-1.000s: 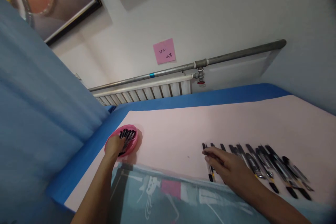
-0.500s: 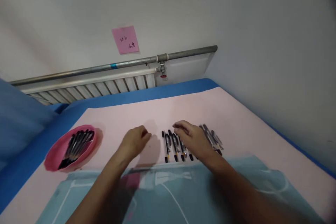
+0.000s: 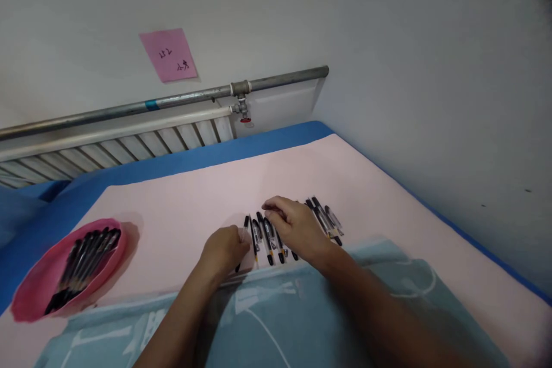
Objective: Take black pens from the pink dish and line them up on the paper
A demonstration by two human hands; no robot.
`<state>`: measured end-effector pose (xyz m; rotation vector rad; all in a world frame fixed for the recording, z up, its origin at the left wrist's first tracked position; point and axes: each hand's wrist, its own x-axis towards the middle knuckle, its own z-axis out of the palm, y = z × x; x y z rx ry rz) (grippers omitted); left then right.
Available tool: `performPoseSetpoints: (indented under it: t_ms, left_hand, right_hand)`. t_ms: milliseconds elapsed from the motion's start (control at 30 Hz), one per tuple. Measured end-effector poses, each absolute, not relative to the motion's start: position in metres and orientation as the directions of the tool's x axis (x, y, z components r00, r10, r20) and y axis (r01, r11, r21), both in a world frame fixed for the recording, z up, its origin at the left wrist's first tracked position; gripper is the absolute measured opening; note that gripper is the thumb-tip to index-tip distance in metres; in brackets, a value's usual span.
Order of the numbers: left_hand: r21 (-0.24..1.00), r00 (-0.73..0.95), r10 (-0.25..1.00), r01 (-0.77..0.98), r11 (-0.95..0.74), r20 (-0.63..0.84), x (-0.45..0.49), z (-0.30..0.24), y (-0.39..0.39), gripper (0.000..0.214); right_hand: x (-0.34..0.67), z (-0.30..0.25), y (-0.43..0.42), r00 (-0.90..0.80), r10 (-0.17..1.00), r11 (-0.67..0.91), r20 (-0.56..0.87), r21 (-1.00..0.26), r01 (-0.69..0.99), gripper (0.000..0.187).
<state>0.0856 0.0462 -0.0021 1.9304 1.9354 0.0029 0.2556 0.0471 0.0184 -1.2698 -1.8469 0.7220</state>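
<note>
A row of several black pens lies side by side on the pink sheet. My left hand is closed on a black pen at the left end of the row, its tip pointing away from me. My right hand rests palm down over the middle of the row, fingers together on the pens. More pens stick out to the right of that hand. A pink bowl at the far left holds several more black pens.
A pale blue printed cloth covers the near edge under my forearms. Blue bedding borders the pink sheet. Behind are a radiator, a grey pipe and a pink note on the wall. A white wall closes the right side.
My left hand left the pink bowl, crossed to the right with a pen and reached the left end of the row. The view swung right; my right hand stayed on the pens.
</note>
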Motion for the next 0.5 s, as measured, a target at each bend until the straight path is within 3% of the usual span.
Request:
performPoseSetpoints:
  t_ms: [133,200,300,400,500]
  left_hand:
    - [0.385,-0.011,0.965,0.916,0.114,-0.261,0.079,0.001,0.048,0.016]
    - [0.581,0.013,0.966,0.801,0.146,-0.26,0.082,0.004,0.045,0.02]
    - [0.863,0.101,0.973,0.488,0.134,-0.209,0.09,0.009,0.037,0.02]
    - [0.919,0.2,0.973,0.393,0.026,-0.113,0.096,0.01,0.032,0.018]
    - [0.874,0.216,0.97,0.486,-0.004,-0.116,0.093,0.004,0.035,0.017]
  right_hand:
    - [0.254,0.013,0.046,-0.252,0.937,0.343,0.243,-0.78,0.523,0.016]
    - [0.25,0.011,0.045,-0.302,0.934,0.329,0.192,-0.793,0.514,0.016]
    - [0.244,0.01,0.042,-0.352,0.927,0.295,0.129,-0.831,0.472,0.021]
    - [0.242,0.012,0.041,-0.32,0.938,0.275,0.135,-0.851,0.448,0.019]
    - [0.246,0.015,0.044,-0.238,0.96,0.239,0.144,-0.865,0.441,0.017]
